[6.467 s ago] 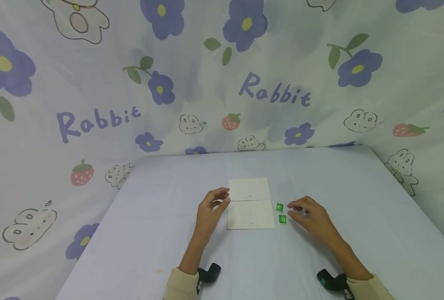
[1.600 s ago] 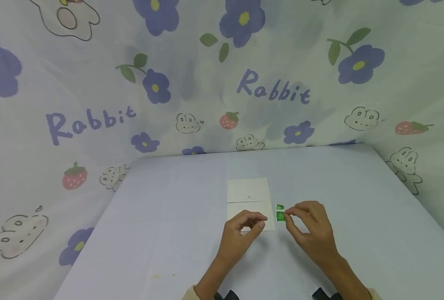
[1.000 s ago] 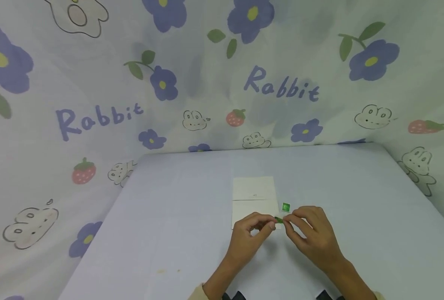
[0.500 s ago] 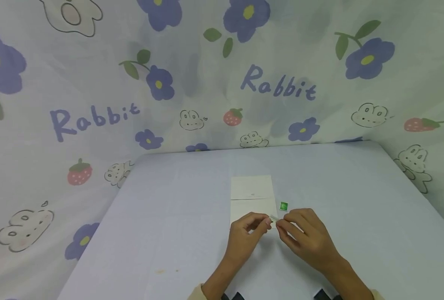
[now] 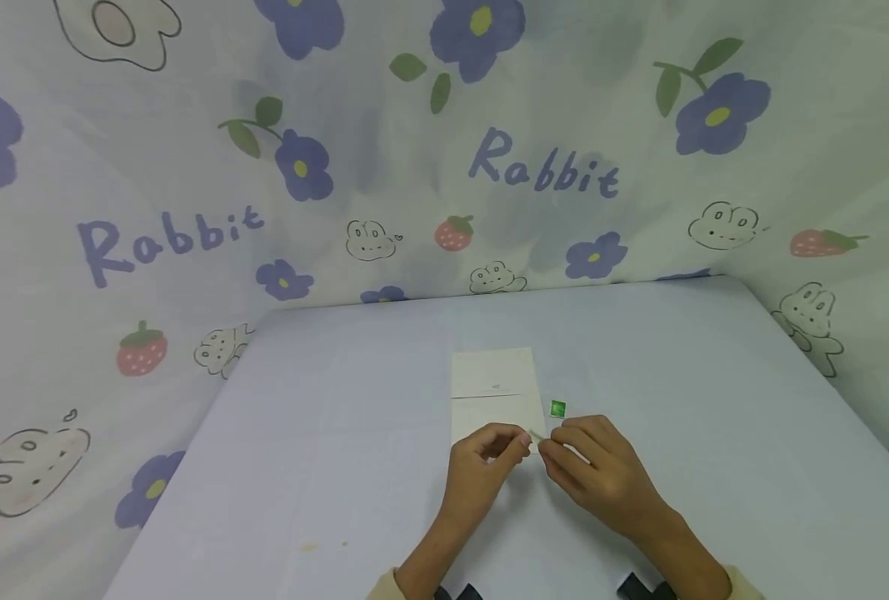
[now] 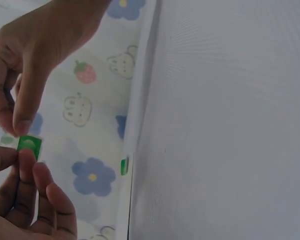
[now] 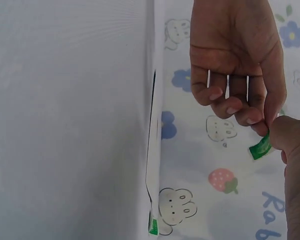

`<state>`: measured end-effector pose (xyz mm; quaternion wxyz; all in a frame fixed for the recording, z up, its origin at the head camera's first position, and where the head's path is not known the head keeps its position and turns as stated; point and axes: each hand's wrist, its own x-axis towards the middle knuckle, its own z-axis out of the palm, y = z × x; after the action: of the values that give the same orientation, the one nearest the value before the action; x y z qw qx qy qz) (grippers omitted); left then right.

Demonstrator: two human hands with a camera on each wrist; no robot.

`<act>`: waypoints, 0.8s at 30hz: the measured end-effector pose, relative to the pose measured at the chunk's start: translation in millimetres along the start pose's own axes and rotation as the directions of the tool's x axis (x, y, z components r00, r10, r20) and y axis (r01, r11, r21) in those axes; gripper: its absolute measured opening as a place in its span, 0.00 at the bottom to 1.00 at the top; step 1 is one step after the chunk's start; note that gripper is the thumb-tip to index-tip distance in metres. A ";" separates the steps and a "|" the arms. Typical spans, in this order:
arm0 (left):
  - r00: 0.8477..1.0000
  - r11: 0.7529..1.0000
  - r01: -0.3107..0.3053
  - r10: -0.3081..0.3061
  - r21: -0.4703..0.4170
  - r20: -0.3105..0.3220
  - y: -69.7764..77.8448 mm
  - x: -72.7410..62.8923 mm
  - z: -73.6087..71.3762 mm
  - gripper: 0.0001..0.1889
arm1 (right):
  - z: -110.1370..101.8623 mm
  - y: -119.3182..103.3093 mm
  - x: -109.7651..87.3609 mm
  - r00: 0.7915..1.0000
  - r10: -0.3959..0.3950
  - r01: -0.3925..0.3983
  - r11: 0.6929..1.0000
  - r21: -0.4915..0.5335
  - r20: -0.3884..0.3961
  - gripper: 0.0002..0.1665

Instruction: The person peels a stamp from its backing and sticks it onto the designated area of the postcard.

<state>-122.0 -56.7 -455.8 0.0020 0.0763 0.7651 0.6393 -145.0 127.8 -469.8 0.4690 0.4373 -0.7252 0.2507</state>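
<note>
Both hands meet just above the table in front of the near white card (image 5: 495, 410). Between them is a small green sticker (image 5: 536, 435), seen edge-on in the head view. My left hand (image 5: 525, 442) pinches it with thumb and forefinger. My right hand (image 5: 547, 447) pinches its other side. In the left wrist view the green sticker (image 6: 29, 144) shows its face between the left hand (image 6: 17, 127) and the right hand's fingers (image 6: 27, 165). The right wrist view shows the green sticker (image 7: 260, 148) under the right hand (image 7: 262, 127). A second green sticker (image 5: 558, 408) lies flat beside the card.
A second white card (image 5: 492, 372) lies just behind the near one. The table (image 5: 324, 433) has a pale lilac cover. A cloth printed with flowers and rabbits (image 5: 189, 208) hangs behind and at both sides. The lying sticker also shows as green sticker (image 6: 124, 166) and green sticker (image 7: 153, 226).
My right hand picked up the nearer of the two stickers. My left hand came over from the card's left edge and took hold of it too. In the last half second little moved.
</note>
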 end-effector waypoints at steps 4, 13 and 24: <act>1.000 1.000 -0.012 0.012 0.009 -0.016 0.1 0.4 0.4 0.06 | 0.0 -1.3 0.6 1.000 0.028 -0.028 0.999 0.023 -0.004 0.14; 0.998 0.998 -0.032 0.035 0.057 -0.048 -15.7 4.9 1.8 0.03 | 2.7 -1.6 -4.6 0.987 0.150 -0.145 0.985 0.090 -0.055 0.15; 0.895 0.871 -0.427 0.445 0.245 -0.020 -37.6 9.2 1.6 0.03 | 5.2 1.7 -14.7 0.979 0.202 -0.202 0.974 0.099 0.008 0.15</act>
<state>-135.2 -60.5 -492.1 -0.1802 0.2223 0.7977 0.5308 -146.3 130.5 -485.2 0.4196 0.3837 -0.7521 0.3333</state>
